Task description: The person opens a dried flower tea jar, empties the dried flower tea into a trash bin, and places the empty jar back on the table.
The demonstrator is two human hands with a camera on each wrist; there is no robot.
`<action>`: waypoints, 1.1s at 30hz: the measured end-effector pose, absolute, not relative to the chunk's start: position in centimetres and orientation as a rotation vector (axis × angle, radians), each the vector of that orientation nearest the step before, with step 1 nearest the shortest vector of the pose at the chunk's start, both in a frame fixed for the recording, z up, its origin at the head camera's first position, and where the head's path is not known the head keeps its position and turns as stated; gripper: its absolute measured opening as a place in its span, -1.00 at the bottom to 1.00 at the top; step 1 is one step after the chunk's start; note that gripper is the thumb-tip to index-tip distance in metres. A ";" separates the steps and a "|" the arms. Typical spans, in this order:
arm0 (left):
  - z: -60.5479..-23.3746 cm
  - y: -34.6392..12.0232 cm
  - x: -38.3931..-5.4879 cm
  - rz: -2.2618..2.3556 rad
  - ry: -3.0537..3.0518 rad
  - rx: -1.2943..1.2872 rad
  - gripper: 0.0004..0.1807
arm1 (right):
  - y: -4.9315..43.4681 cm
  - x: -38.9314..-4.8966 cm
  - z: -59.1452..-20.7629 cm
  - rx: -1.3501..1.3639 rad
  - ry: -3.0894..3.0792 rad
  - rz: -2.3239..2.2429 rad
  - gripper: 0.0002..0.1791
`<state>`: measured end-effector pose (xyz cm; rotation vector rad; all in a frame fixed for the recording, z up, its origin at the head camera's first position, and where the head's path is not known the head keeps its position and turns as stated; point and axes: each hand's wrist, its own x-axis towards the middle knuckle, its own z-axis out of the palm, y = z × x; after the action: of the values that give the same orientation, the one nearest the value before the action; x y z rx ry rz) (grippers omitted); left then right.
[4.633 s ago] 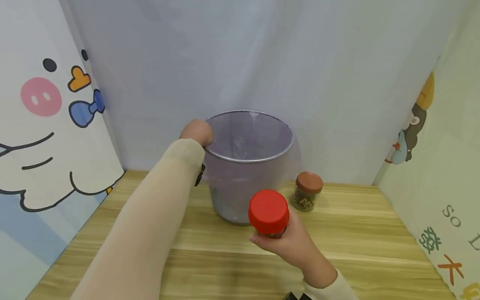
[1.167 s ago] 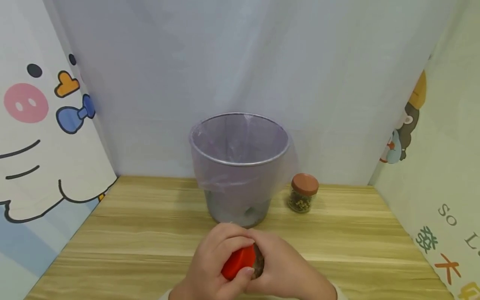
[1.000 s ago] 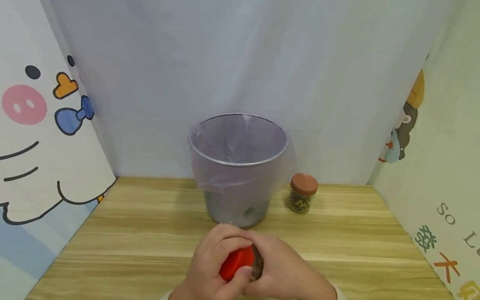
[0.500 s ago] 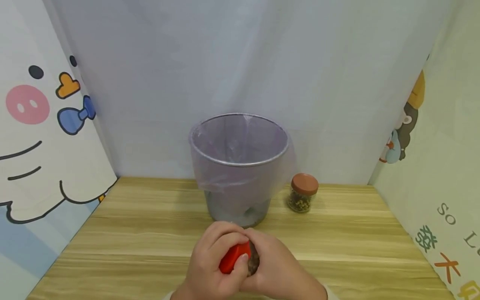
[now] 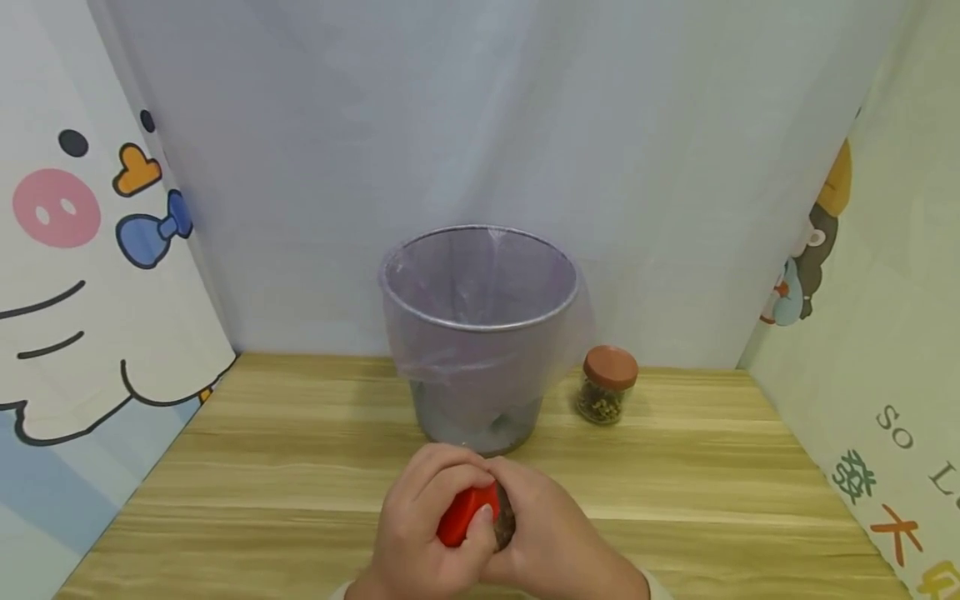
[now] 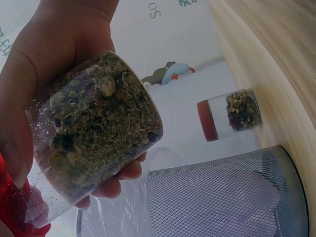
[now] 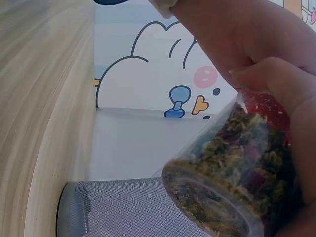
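Both hands meet at the front middle in the head view, around a clear jar (image 6: 98, 123) of dried flowers and herbs. My left hand (image 5: 416, 521) grips its red lid (image 5: 459, 518), fingers curled over the top and thumb across the front. My right hand (image 5: 555, 529) wraps the jar's body from the right. The jar lies tipped, lid toward the left hand. In the right wrist view its round base shows, and its contents reach up close to the lid. The hands hide most of the jar in the head view.
Just beyond the hands stands a metal mesh bin (image 5: 480, 421) with a thin translucent bag (image 5: 450, 350) folded over its rim. Right of it is a small glass jar (image 5: 606, 387) with a brown lid. A white curtain (image 5: 322, 208) hangs behind the wooden table (image 5: 285, 467).
Earlier, my left hand was at the bin's rim while my right held the jar upright. Both hands have since come together on the tipped jar, shifting slightly left in the last second.
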<state>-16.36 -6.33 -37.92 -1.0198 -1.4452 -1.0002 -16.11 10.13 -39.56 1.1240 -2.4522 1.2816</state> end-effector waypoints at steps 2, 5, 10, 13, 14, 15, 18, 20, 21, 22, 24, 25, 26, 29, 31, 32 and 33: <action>-37.8 -6.3 -16.3 -1.004 -1.456 -1.008 -0.82 | 10.1 -16.1 -39.5 1.095 -2.469 1.302 -0.43; -37.7 -6.2 -16.1 -1.011 -1.470 -0.987 -0.81 | 10.0 -16.0 -39.4 1.055 -2.482 1.277 -0.43; -37.5 -6.1 -15.9 -1.027 -1.471 -0.958 -0.82 | 9.7 -16.2 -39.6 1.010 -2.433 1.045 -0.40; -37.7 -6.0 -15.8 -1.037 -1.480 -0.929 -0.84 | 9.5 -16.4 -40.0 0.986 -2.355 0.924 -0.38; -37.9 -6.0 -15.8 -1.044 -1.496 -0.909 -0.84 | 9.4 -16.5 -40.1 0.979 -2.325 0.893 -0.39; -38.1 -6.0 -15.7 -1.048 -1.514 -0.888 -0.83 | 9.4 -16.5 -40.2 0.970 -2.298 0.871 -0.40; -38.7 -6.1 -15.7 -1.058 -1.595 -0.817 -0.77 | 9.2 -16.6 -40.4 0.965 -2.246 0.851 -0.45; -39.1 -6.3 -15.7 -1.064 -1.671 -0.778 -0.72 | 9.2 -16.5 -40.4 0.965 -2.283 0.895 -0.47; -39.3 -6.4 -15.6 -1.069 -1.704 -0.775 -0.70 | 9.3 -16.5 -40.4 0.963 -2.324 0.943 -0.48; -39.3 -6.5 -15.6 -1.072 -1.736 -0.780 -0.69 | 9.4 -16.4 -40.2 0.963 -2.370 1.007 -0.47; -39.3 -6.8 -15.6 -1.079 -1.778 -0.828 -0.69 | 9.9 -16.4 -39.9 0.964 -2.472 1.143 -0.45; -39.2 -7.0 -15.6 -1.080 -1.783 -0.870 -0.70 | 10.1 -16.4 -39.7 0.976 -2.516 1.219 -0.44; -39.0 -7.1 -15.7 -1.077 -1.775 -0.924 -0.72 | 10.4 -16.5 -39.5 0.996 -2.546 1.294 -0.41; -38.4 -7.4 -16.0 -1.059 -1.717 -1.101 -0.71 | 11.3 -16.8 -38.9 1.137 -2.582 1.502 -0.39; -38.0 -7.6 -16.1 -1.068 -1.670 -1.217 -0.68 | 11.6 -16.9 -38.6 1.264 -2.566 1.664 -0.41; -37.9 -7.7 -16.2 -1.085 -1.652 -1.267 -0.67 | 11.8 -16.9 -38.5 1.318 -2.560 1.753 -0.42; -37.7 -7.8 -16.1 -1.111 -1.639 -1.312 -0.67 | 11.9 -16.9 -38.4 1.365 -2.554 1.825 -0.44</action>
<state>-16.14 -7.82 -37.69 -1.3116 -1.6386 -1.1108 -16.94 11.89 -38.43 1.3655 -2.5541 1.8253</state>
